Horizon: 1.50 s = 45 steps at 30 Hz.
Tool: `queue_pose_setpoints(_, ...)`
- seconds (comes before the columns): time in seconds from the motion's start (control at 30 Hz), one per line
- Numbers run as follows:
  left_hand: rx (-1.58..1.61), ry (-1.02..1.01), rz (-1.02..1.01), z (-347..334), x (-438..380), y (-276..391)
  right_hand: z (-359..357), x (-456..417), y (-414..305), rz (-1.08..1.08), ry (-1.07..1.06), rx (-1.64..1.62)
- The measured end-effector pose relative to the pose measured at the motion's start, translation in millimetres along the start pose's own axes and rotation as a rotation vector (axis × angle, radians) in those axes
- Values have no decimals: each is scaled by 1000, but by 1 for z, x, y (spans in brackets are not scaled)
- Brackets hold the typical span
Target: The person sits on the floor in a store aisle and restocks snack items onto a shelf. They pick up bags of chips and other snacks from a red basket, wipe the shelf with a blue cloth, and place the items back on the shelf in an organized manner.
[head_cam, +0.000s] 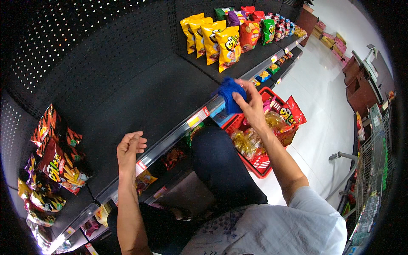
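Note:
A crumpled blue cloth is gripped in my right hand, against the clear price-label strip along the shelf's front edge. My left hand hovers by the same edge, further left, its fingers loosely curled and nothing visible in them. Between and behind my hands stretches the bare black shelf board. Yellow snack bags stand in a row beyond my right hand. To the left of my left hand, a dark red snack bag leans among several other bags.
A red shopping basket full of snack packets stands on the floor beside my knee. Lower shelves hold more packets. Across the pale aisle floor are a wooden counter and a wire rack. A black perforated panel backs the shelf.

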<state>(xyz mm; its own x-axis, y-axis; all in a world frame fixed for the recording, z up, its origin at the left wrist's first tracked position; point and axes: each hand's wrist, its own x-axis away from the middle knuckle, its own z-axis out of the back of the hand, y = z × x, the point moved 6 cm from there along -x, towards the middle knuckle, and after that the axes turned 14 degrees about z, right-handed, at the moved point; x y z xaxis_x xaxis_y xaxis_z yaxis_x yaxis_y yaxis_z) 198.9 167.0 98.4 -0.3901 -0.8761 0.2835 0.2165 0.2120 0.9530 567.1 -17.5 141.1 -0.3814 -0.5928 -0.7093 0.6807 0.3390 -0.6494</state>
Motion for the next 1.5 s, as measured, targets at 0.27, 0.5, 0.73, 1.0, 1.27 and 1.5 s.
queue_pose_setpoints(0.27,2,24,-5,-3,0,6,-24,-22,50,-21,-222,402)
queue_pose_setpoints(0.5,-60,-30,-37,-11,8,4,-40,-23,35,365,-557,552)
queue_pose_setpoints(0.73,-121,-124,-29,-30,24,0,-68,-26,71,528,-1003,721)
queue_pose_setpoints(1.0,-205,-317,-56,-47,49,-28,-122,-23,1,766,-1136,635)
queue_pose_setpoints(1.27,-588,-368,-227,-72,88,-31,-239,18,-103,1004,-1190,379)
queue_pose_setpoints(1.5,-891,-605,-264,-108,122,-69,-334,65,-179,1069,-1202,230)
